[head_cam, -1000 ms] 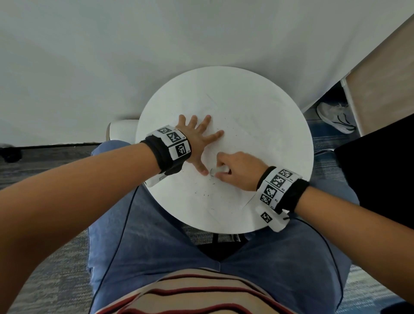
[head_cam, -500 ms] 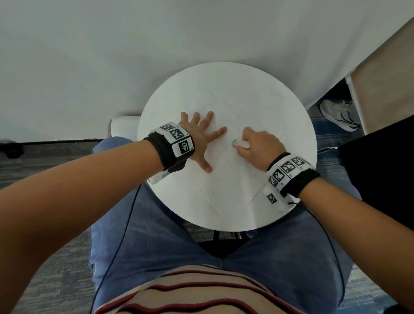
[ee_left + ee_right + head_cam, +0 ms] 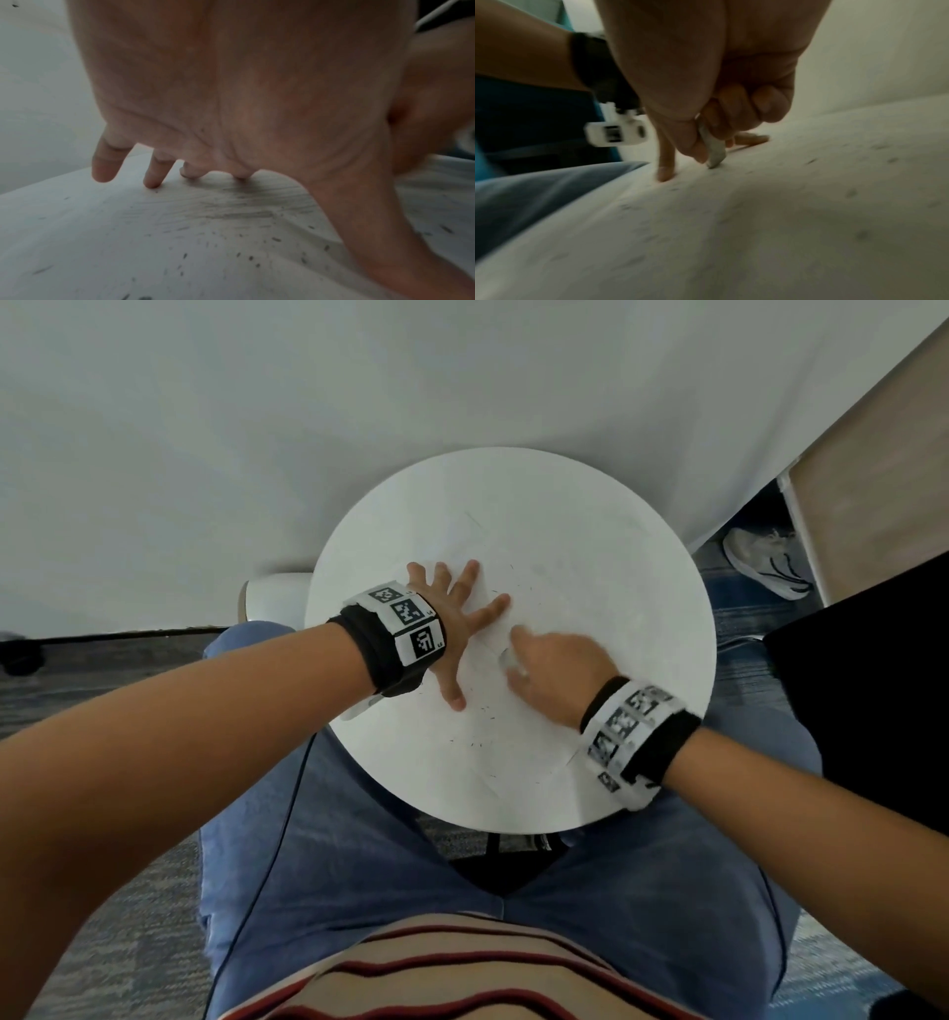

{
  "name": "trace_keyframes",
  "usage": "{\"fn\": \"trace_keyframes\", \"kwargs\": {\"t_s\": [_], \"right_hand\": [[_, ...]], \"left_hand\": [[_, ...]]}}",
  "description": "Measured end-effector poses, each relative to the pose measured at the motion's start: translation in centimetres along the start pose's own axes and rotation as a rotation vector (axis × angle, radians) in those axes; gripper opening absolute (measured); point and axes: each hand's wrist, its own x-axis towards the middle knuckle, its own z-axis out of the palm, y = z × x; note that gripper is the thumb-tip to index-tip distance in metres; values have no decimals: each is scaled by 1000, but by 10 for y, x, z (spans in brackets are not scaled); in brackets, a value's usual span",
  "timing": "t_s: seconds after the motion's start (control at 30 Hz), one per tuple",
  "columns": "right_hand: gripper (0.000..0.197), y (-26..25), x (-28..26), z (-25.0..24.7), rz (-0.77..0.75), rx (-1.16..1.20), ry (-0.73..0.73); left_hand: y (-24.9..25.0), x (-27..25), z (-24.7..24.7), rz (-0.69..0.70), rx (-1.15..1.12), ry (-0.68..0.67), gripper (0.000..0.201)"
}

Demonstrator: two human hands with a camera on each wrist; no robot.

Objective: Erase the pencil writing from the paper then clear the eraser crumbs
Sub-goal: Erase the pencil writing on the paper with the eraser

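Observation:
A white sheet of paper (image 3: 544,588) lies on the round white table (image 3: 667,629), its edges faint. My left hand (image 3: 452,613) lies flat with spread fingers, pressing the paper down at the left. My right hand (image 3: 544,660) pinches a small white eraser (image 3: 506,657) just right of the left thumb, its tip touching the paper. In the right wrist view the eraser (image 3: 712,149) is held between thumb and fingers, corner on the sheet. Grey pencil smudges (image 3: 246,203) show under my left palm. Dark eraser crumbs (image 3: 472,742) dot the paper, also seen as crumbs (image 3: 252,257).
The table sits over my lap in blue jeans (image 3: 318,865), close to a white wall (image 3: 359,403). A white shoe (image 3: 765,562) lies on the floor at right beside a wooden panel (image 3: 873,480). A dark surface (image 3: 873,701) is at far right.
My right hand with the eraser went from near the left thumb up and right, then came back left and down toward the thumb. The left hand stayed pressed on the paper.

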Motion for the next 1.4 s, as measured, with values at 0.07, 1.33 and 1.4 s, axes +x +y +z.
{"fn": "trace_keyframes", "kwargs": {"t_s": [0.07, 1.33, 1.4], "right_hand": [[32, -16, -9, 4, -137, -20, -86], [25, 17, 9, 0, 33, 261, 72], [25, 5, 4, 6, -47, 273, 43]], "left_hand": [[0, -2, -1, -5, 16, -9, 151], [-2, 5, 22, 60, -140, 47, 149], [-1, 7, 24, 63, -132, 59, 149]]}}
